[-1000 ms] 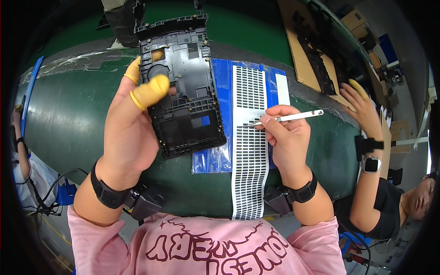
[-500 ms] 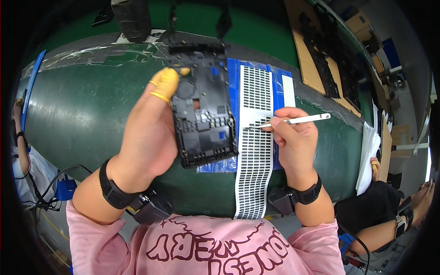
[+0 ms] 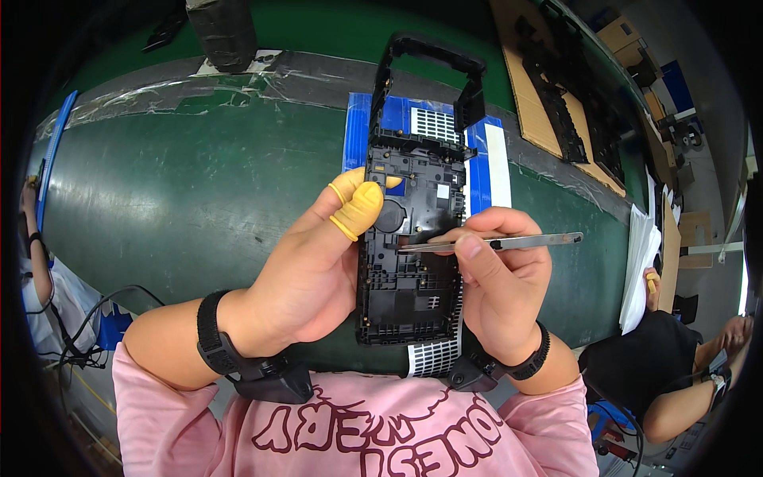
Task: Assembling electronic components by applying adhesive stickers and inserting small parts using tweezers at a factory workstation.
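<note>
My left hand (image 3: 306, 270) grips a black plastic housing (image 3: 413, 278) by its left side, with yellow finger cots on two fingers. The housing has an open frame at its far end and ribs, small posts and cut-outs on the face toward me. My right hand (image 3: 505, 278) pinches metal tweezers (image 3: 524, 240), whose tips reach the middle of the housing near a cut-out. Whether a small piece is between the tips cannot be made out. Beneath the housing, a white sheet of small black rectangular stickers (image 3: 433, 362) lies on a blue board (image 3: 358, 127), mostly covered.
Black plastic parts (image 3: 560, 103) lie on cardboard (image 3: 520, 103) at the far right. A dark wrapped block (image 3: 222, 36) stands far left on the green table (image 3: 183, 183). White papers (image 3: 638, 270) stand at the right edge, beside another person (image 3: 652, 366). Another person's arm (image 3: 36, 246) shows at left.
The housing has moved right and nearer me, now over the sticker sheet. The tweezers have gone from the sheet to the housing's middle.
</note>
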The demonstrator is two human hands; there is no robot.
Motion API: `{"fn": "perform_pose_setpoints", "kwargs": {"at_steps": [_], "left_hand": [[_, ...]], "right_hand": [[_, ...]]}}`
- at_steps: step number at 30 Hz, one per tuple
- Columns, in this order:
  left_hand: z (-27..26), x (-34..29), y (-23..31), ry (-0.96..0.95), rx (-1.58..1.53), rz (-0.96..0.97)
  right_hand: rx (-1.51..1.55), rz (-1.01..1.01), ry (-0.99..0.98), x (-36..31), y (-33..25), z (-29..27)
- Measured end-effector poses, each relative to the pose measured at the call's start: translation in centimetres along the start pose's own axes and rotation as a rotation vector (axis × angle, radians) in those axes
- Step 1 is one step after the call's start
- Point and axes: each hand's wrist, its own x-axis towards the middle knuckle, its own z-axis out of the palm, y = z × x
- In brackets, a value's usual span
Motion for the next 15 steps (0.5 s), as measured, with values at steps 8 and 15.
{"fn": "perform_pose_setpoints", "kwargs": {"at_steps": [8, 15], "left_hand": [[-0.08, -0.11, -0.12, -0.024, 0.01, 0.024], [0.11, -0.13, -0.13, -0.029, 0.035, 0.043]], "right_hand": [[0.042, -0.006, -0.016, 0.17, -0.18, 0.29], [0.021, 0.018, -0.009, 0.14, -0.23, 0.26]]}}
